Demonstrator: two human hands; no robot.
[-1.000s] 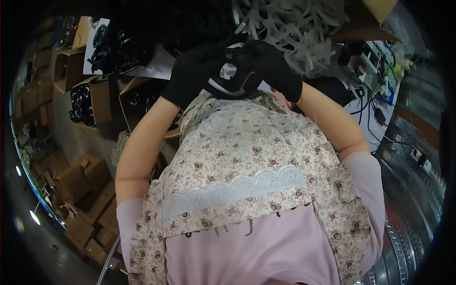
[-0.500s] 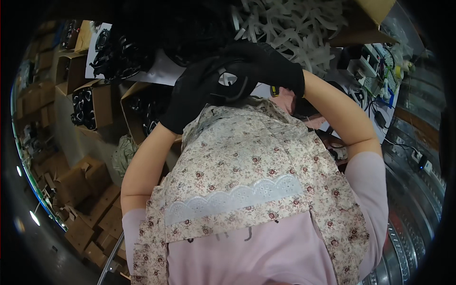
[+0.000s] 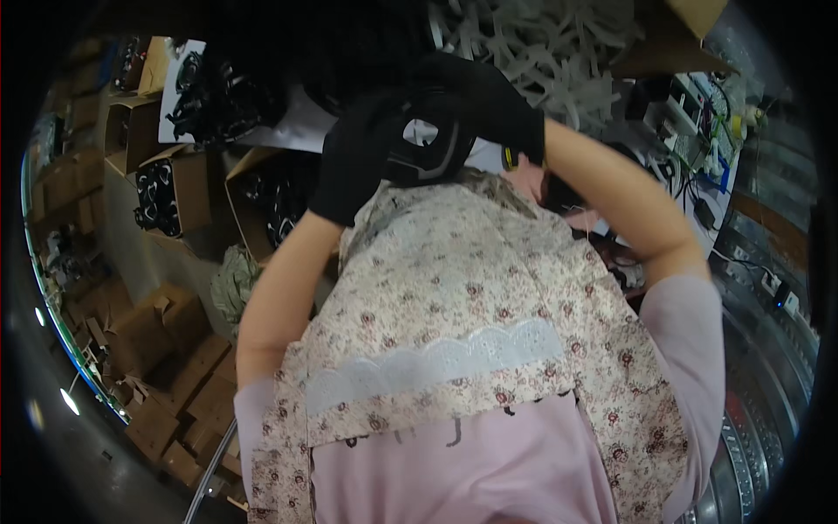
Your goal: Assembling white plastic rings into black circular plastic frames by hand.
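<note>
"Between left grip [image 3: 360, 153] and right grip [image 3: 484, 100], is that black frame [image 3: 428, 168] held?"

"Yes, by both: left grip on its left side, right grip over its upper right. Dark on dark, I can't tell how tightly they close."

"How would it handle?"

"Light, I'd judge, springy rather than rigid, maybe slightly slick. Best taken by the thick rim at 2 opposite sides, clear of the opening, where it may bend."

"And around it?"

"Beyond the right grip, pale strips [image 3: 550, 57]; out past the left grip, black parts [image 3: 218, 103] on the white tabletop [image 3: 301, 120]."

"Any labels?"

"None readable on the frame. Bodyward of both grips, dark lettering [image 3: 453, 431] on the shirt [image 3: 471, 476] is partly covered by the apron [image 3: 454, 288]; no whole word shows."
</note>
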